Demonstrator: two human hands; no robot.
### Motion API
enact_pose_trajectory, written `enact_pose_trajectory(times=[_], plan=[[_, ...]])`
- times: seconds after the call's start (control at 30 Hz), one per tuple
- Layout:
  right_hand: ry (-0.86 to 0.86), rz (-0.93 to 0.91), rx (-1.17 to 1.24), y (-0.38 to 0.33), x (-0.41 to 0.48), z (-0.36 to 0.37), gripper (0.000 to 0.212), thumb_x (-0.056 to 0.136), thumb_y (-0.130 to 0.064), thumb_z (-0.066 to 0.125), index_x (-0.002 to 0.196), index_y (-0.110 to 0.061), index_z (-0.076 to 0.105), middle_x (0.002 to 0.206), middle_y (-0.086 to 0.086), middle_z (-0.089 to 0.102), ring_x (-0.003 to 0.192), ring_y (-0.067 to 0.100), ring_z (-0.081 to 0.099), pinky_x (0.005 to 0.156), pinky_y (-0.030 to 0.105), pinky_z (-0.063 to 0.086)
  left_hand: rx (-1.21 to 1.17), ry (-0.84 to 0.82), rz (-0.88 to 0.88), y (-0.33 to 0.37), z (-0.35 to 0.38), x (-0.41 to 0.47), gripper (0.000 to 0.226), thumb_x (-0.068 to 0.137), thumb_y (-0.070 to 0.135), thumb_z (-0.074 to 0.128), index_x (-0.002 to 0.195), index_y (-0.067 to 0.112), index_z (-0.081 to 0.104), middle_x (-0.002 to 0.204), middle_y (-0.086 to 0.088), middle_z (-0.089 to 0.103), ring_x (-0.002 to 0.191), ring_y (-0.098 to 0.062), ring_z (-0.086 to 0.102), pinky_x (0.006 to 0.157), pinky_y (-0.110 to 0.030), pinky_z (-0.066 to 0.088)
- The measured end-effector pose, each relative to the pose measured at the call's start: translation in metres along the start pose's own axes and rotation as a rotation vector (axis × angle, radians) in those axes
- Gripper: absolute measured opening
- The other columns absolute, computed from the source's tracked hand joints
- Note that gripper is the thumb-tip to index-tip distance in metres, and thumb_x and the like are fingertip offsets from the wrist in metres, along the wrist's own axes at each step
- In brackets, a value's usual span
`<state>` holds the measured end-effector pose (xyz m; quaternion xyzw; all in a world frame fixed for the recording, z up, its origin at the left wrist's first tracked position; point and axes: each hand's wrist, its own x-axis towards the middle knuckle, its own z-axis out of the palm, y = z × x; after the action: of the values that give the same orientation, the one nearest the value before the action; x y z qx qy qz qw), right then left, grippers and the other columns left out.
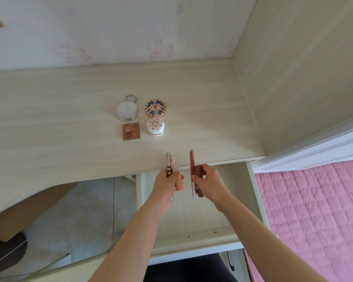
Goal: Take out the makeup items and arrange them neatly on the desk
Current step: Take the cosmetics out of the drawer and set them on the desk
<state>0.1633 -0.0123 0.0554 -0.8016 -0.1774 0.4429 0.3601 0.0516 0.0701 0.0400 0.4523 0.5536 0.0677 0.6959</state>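
My left hand (168,182) grips two slim tubes, a brown-and-gold lip gloss (168,162) and a pale patterned lipstick (174,162), over the desk's front edge. My right hand (207,181) grips a red lip gloss tube (192,159) and a brown lipstick (198,171) beside it. On the desk (69,123) lie a round silver compact with a ring (127,110), a blue-and-gold patterned compact (156,109), a brown eyeshadow palette (131,131) and a white floral compact (155,126), set in a two-by-two block.
An open pale drawer (196,216) sits below my hands. A side panel (293,78) closes the desk on the right. A pink quilted bed (314,210) lies at the right. The wall behind carries pink cartoon wallpaper (110,33).
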Motion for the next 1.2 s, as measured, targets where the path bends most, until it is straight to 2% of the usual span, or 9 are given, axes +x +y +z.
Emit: enact_pose_trajectory(times=[0.13, 0.23, 0.3, 0.43, 0.6, 0.77, 0.9, 1.0, 1.2], plan=[[0.030, -0.012, -0.022, -0.019, 0.025, -0.013, 0.015, 0.086, -0.009, 0.055, 0.079, -0.021, 0.049, 0.079, 0.003, 0.054, 0.068, 0.022, 0.052, 0.058, 0.035, 0.050, -0.005, 0.006, 0.051, 0.030, 0.017, 0.013, 0.019, 0.098, 0.016, 0.044, 0.093, 0.003, 0.057, 0.069, -0.002, 0.061, 0.080, -0.019, 0.062, 0.086, -0.039, 0.050], [0.024, -0.016, -0.057, -0.034, 0.046, -0.022, 0.007, 0.086, -0.009, 0.055, 0.092, -0.014, 0.055, 0.083, 0.003, 0.056, 0.073, 0.022, 0.056, 0.056, 0.030, 0.049, 0.026, 0.027, 0.081, 0.051, 0.029, 0.027, 0.017, 0.097, 0.016, 0.046, 0.098, 0.006, 0.059, 0.081, -0.005, 0.066, 0.076, -0.019, 0.061, 0.076, -0.036, 0.051], [0.020, -0.021, -0.073, -0.043, 0.061, -0.028, 0.011, 0.086, -0.011, 0.057, 0.097, -0.010, 0.057, 0.085, 0.004, 0.058, 0.075, 0.022, 0.057, 0.055, 0.027, 0.046, 0.066, 0.062, 0.108, 0.064, 0.036, 0.037, 0.014, 0.096, 0.016, 0.048, 0.090, 0.012, 0.060, 0.085, -0.008, 0.067, 0.070, -0.019, 0.060, 0.067, -0.030, 0.049], [0.025, -0.022, -0.106, -0.063, 0.096, -0.037, 0.017, 0.086, -0.012, 0.060, 0.102, -0.008, 0.057, 0.093, 0.008, 0.061, 0.078, 0.023, 0.060, 0.053, 0.024, 0.046, 0.191, 0.167, 0.143, 0.085, 0.050, 0.060, 0.014, 0.096, 0.018, 0.049, 0.086, 0.010, 0.054, 0.068, 0.000, 0.056, 0.063, -0.018, 0.054, 0.050, -0.022, 0.041], [0.017, -0.050, -0.215, -0.080, 0.135, -0.042, 0.020, 0.084, -0.012, 0.061, 0.103, -0.005, 0.058, 0.099, 0.012, 0.062, 0.093, 0.030, 0.061, 0.076, 0.039, 0.054, 0.338, 0.232, 0.135, 0.103, 0.058, 0.096, 0.016, 0.095, 0.020, 0.047, 0.083, 0.011, 0.052, 0.070, -0.002, 0.054, 0.068, -0.022, 0.052, 0.056, -0.028, 0.037], [-0.003, -0.029, -0.272, -0.090, 0.162, -0.041, 0.017, 0.083, -0.020, 0.064, 0.096, -0.009, 0.058, 0.089, 0.006, 0.059, 0.079, 0.024, 0.056, 0.066, 0.031, 0.050, 0.427, 0.237, 0.141, 0.113, 0.060, 0.123, 0.012, 0.094, 0.017, 0.050, 0.089, 0.008, 0.057, 0.080, -0.008, 0.056, 0.076, -0.026, 0.053, 0.062, -0.029, 0.037], [0.032, -0.020, -0.312, -0.095, 0.180, -0.039, 0.017, 0.081, -0.022, 0.065, 0.091, -0.010, 0.058, 0.087, 0.006, 0.062, 0.074, 0.023, 0.059, 0.053, 0.027, 0.048, 0.479, 0.286, 0.142, 0.123, 0.064, 0.136, 0.013, 0.092, 0.018, 0.052, 0.084, 0.010, 0.058, 0.071, -0.003, 0.056, 0.072, -0.024, 0.054, 0.059, -0.028, 0.036], [0.047, -0.020, -0.322, -0.099, 0.190, -0.038, 0.017, 0.080, -0.023, 0.065, 0.089, -0.009, 0.059, 0.083, 0.007, 0.063, 0.072, 0.025, 0.062, 0.058, 0.033, 0.055, 0.491, 0.336, 0.150, 0.129, 0.067, 0.142, 0.016, 0.091, 0.022, 0.053, 0.085, 0.009, 0.059, 0.075, -0.005, 0.059, 0.074, -0.025, 0.057, 0.054, -0.028, 0.035], [0.045, -0.048, -0.360, -0.099, 0.196, -0.039, 0.013, 0.082, -0.021, 0.063, 0.084, -0.010, 0.056, 0.079, 0.006, 0.060, 0.066, 0.022, 0.055, 0.049, 0.026, 0.042, 0.498, 0.352, 0.148, 0.133, 0.067, 0.148, 0.024, 0.094, 0.023, 0.049, 0.097, 0.003, 0.061, 0.087, -0.013, 0.062, 0.085, -0.031, 0.060, 0.063, -0.030, 0.039]])
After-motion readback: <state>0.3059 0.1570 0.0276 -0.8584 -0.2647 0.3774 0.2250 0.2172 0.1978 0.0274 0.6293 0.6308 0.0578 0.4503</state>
